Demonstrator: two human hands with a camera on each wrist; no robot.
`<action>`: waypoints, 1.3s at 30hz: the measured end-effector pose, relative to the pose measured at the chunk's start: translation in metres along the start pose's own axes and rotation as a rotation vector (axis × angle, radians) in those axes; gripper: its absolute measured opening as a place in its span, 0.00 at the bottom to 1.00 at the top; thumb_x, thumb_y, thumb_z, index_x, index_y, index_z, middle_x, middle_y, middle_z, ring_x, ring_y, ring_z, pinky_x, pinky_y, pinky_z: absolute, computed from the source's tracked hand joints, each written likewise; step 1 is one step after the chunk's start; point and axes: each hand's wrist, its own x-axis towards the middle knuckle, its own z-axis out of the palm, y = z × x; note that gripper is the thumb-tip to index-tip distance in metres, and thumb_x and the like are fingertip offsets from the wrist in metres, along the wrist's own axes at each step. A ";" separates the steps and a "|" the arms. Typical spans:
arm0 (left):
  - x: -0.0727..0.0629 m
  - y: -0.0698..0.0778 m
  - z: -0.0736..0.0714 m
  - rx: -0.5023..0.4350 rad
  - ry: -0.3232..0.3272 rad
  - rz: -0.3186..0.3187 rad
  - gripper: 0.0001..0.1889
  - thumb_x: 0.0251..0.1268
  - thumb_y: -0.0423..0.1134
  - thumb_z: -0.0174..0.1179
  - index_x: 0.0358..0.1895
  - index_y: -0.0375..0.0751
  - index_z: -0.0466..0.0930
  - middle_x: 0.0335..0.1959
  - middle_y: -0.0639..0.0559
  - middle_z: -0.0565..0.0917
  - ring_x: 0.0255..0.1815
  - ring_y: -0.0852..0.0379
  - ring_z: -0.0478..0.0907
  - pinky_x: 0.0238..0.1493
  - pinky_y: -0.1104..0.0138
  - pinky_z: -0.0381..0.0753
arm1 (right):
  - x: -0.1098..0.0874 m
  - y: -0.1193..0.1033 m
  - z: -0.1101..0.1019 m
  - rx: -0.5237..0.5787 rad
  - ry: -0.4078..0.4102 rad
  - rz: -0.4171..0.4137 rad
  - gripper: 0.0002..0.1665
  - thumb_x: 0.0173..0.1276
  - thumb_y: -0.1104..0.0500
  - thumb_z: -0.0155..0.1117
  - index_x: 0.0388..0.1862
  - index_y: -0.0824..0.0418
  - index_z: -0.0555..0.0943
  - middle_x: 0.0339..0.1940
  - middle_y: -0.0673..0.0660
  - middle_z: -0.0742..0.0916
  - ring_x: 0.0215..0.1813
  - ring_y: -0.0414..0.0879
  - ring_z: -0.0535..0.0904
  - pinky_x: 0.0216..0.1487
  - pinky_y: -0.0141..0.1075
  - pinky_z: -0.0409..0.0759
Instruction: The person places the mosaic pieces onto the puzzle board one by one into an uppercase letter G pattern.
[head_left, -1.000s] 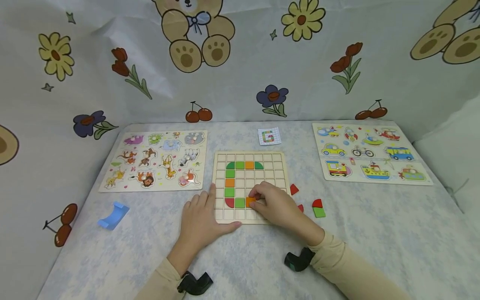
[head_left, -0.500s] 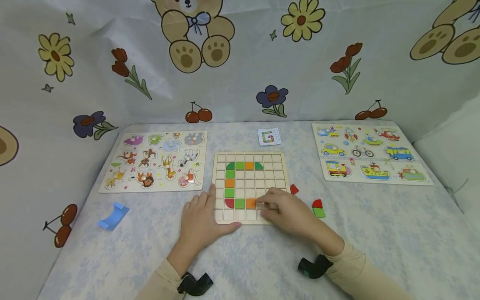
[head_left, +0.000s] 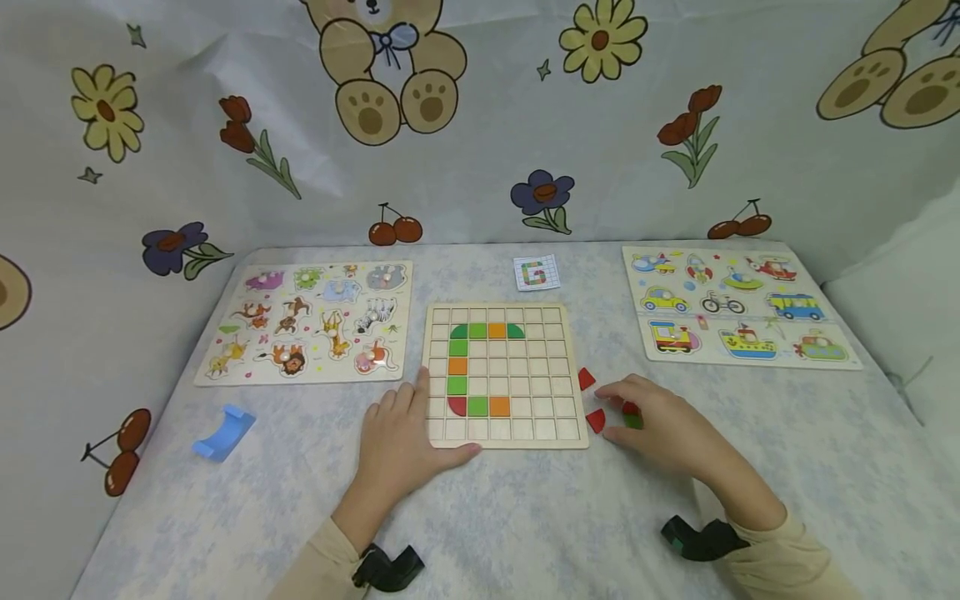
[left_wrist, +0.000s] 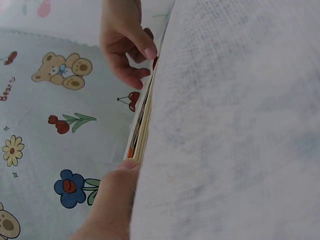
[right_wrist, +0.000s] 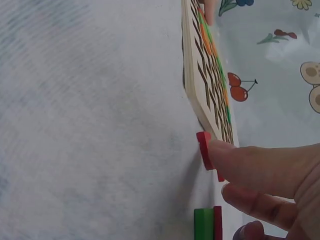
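A wooden grid board [head_left: 528,429] lies mid-table, with green, orange and red tiles in a C-like line in its squares. My left hand [head_left: 396,437] rests at its lower left corner, index finger along the left edge and thumb along the front edge. My right hand [head_left: 663,425] is right of the board, thumb and index finger apart around a red quarter-round tile [head_left: 596,421]. In the right wrist view the thumb [right_wrist: 235,162] overlaps that red tile [right_wrist: 204,150]. Another red tile [head_left: 587,379] lies just above. A green tile [head_left: 633,422] and a red one are partly hidden under my right hand.
A small pattern card [head_left: 536,272] lies behind the board. An animal puzzle board [head_left: 315,321] lies at the left, a vehicle puzzle board [head_left: 742,308] at the right. A blue curved piece [head_left: 225,433] sits near the left edge. A printed cloth hangs behind.
My right hand has let go of the orange tile, now seated in the bottom row, and moved right off the board to the loose tiles. My left hand has stayed in place.
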 end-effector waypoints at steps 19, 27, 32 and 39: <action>-0.001 0.000 -0.001 -0.003 0.004 0.002 0.70 0.35 0.89 0.50 0.78 0.39 0.55 0.46 0.49 0.76 0.40 0.53 0.67 0.39 0.61 0.69 | 0.004 0.004 0.012 0.009 0.021 -0.023 0.13 0.59 0.56 0.76 0.40 0.46 0.82 0.41 0.43 0.83 0.41 0.42 0.74 0.45 0.38 0.76; 0.000 0.000 -0.002 -0.007 -0.004 0.002 0.70 0.36 0.89 0.50 0.78 0.38 0.56 0.48 0.49 0.76 0.41 0.53 0.68 0.40 0.61 0.69 | 0.008 0.006 0.002 0.114 -0.016 -0.002 0.08 0.64 0.56 0.71 0.38 0.46 0.80 0.30 0.46 0.82 0.32 0.43 0.74 0.33 0.31 0.73; 0.000 0.000 -0.002 -0.003 0.000 0.003 0.70 0.35 0.89 0.51 0.78 0.38 0.56 0.48 0.49 0.76 0.41 0.53 0.68 0.40 0.61 0.69 | 0.019 -0.003 0.003 0.180 -0.021 -0.035 0.08 0.65 0.56 0.71 0.38 0.46 0.80 0.36 0.47 0.83 0.29 0.44 0.73 0.30 0.31 0.72; 0.000 0.000 -0.001 0.000 -0.003 0.000 0.70 0.36 0.89 0.50 0.78 0.39 0.56 0.47 0.49 0.76 0.41 0.53 0.68 0.40 0.61 0.69 | 0.039 -0.029 0.020 0.237 -0.042 -0.123 0.06 0.66 0.56 0.70 0.37 0.47 0.81 0.34 0.45 0.84 0.26 0.42 0.72 0.28 0.31 0.71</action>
